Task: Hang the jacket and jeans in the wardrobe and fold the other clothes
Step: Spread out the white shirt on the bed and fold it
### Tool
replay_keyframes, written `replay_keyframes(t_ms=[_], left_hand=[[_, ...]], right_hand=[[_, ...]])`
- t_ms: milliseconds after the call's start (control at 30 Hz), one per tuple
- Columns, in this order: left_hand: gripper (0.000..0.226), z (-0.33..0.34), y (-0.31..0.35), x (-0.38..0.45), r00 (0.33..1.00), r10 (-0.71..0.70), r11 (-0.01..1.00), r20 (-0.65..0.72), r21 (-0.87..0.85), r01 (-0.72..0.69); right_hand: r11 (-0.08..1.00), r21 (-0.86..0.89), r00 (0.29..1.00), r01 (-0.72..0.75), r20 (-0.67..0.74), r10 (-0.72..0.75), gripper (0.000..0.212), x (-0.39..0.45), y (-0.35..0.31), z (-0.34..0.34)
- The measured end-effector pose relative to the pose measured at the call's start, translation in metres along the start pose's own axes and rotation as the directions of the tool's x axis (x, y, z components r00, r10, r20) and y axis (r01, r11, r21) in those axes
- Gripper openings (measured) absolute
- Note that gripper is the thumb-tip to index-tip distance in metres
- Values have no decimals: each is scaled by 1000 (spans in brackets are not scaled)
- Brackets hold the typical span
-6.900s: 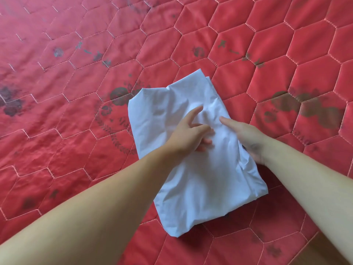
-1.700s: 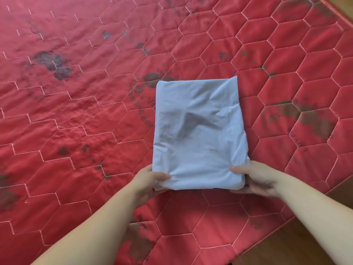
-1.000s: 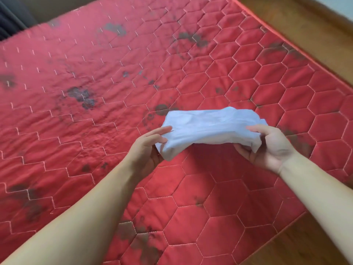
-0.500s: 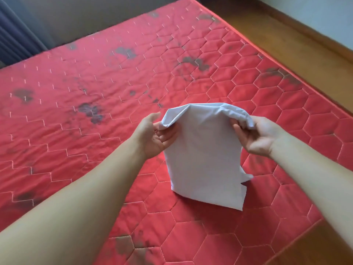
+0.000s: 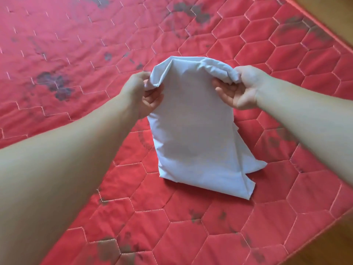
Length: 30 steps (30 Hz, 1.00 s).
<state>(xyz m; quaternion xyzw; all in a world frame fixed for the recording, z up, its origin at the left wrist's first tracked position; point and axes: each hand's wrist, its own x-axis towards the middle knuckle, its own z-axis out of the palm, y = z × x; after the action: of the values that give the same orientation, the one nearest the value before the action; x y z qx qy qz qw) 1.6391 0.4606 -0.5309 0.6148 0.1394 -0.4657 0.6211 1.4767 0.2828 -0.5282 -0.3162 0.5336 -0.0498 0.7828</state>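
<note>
A folded white garment [image 5: 193, 127] hangs upright over the red quilted mattress [image 5: 86, 54], its lower edge resting on the mattress. My left hand [image 5: 142, 94] grips its top left corner with curled fingers. My right hand [image 5: 239, 87] grips the bunched top right corner. The top edge arches between both hands. Loose layers show at the garment's lower right. No jacket, jeans or wardrobe are in view.
The mattress has hexagon stitching and dark stains. Its right edge runs diagonally from the upper right to the lower right, with wooden floor [image 5: 340, 18] beyond it, also at the bottom right corner.
The flat folded garment was picked up by its near edge with both hands and raised upright. Since half a second ago the camera has tilted down; the grip is the same.
</note>
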Motion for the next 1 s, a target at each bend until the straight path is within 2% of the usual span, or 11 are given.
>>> replay_keyframes(t_ms=[133,233,300,367,433,500,533,600,733,867,1000], left_hand=[[32,-2,2,31,999,-49,979,16,198,44],[20,-11,-8,60,992,77,862,-95,507,-19],[35,-20,-12,80,953,262,719,-150,689,-89],[51,-28,-18,91,926,346,645,-150,755,-118],[62,-35,-28,96,906,417,398,-65,910,-118],[69,-37,-47,95,878,464,119,115,975,-190],[73,-35,-55,94,863,480,139,161,957,-255],[82,-27,-58,94,848,526,433,64,838,-332],[69,-14,-28,112,905,373,758,-206,630,-169],[21,-14,-1,111,989,140,856,-53,509,-94],[21,-13,5,93,989,145,876,24,461,-140]], right_hand=[[970,-228,996,-89,-24,86,54,29,-4,6],[829,-558,991,-30,-128,-50,38,53,11,2],[455,-878,893,149,-77,-443,28,70,23,-13],[-56,-925,685,376,318,-656,27,73,43,-23],[-415,-664,483,621,742,-465,41,63,72,-27],[-574,-458,427,679,882,-198,53,58,106,-32],[-580,-470,467,666,868,-168,54,59,117,-32],[-480,-651,558,588,756,-342,52,71,120,-27],[-34,-968,653,248,193,-733,64,105,67,-6],[564,-823,863,67,-236,-446,99,123,11,6],[703,-707,962,74,-135,-238,38,118,4,12]])
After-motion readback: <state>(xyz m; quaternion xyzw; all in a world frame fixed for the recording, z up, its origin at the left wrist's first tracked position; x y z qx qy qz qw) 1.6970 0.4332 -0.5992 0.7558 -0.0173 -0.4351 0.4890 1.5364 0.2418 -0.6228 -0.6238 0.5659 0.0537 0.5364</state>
